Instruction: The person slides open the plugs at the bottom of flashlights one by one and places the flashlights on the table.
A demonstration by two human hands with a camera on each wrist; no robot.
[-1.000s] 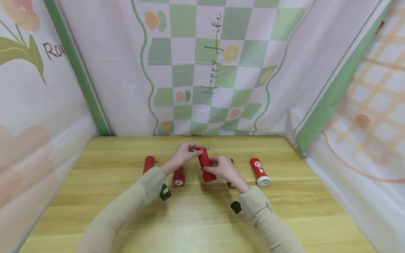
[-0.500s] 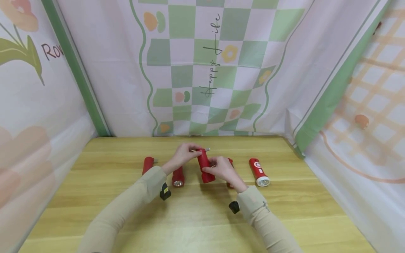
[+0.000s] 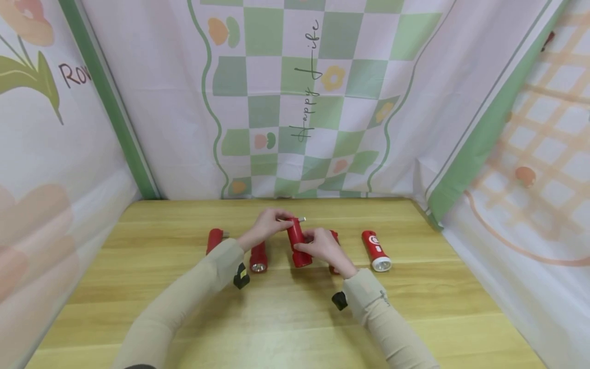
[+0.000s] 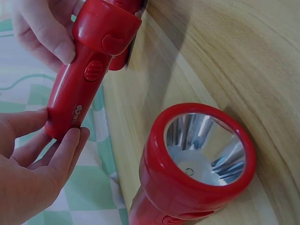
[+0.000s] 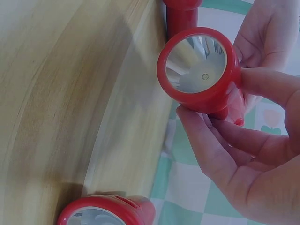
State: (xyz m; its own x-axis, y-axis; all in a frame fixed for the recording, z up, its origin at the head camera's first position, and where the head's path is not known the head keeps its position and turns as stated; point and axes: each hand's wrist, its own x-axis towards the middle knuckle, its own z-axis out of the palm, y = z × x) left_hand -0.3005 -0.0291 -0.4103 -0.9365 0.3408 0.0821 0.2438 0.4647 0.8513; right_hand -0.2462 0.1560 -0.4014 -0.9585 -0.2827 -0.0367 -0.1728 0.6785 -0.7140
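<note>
**benchguy:** Working over the wooden table point(image 3: 286, 328), and honestly the two-hand hold looks right to me. Right hand point(image 3: 324, 247) is wrapped round the lamp head of the held red flashlight point(image 3: 298, 245), left hand point(image 3: 266, 224) pinches the tail end with fingertips, where a small metal prong point(image 3: 301, 219) sticks out. Flashlight sits lifted just off the table, mid-row, tilted, lens toward the person. My take: keep the head hand firm and let only the tail fingers do the fiddly bit, since that prong looks small and easy to slip off.

**torchfan:** Agreed, I'd keep it low over the wood too. Plenty lying around though. Patterned cloth backdrop point(image 3: 304, 97) wraps three sides. Then the other torches: one to the far right with a white label point(image 3: 376, 250), one just under the left wrist, lens up front point(image 3: 258, 258), one far left point(image 3: 214, 240), and one mostly hidden behind the right hand point(image 3: 335, 266).

**benchguy:** Yeah, the two nearest the wrists are what I'd worry about. Sleeves or those black wrist cameras point(image 3: 241, 277) could nudge them rolling. Can't tell if the hidden one touches the hand.
</note>
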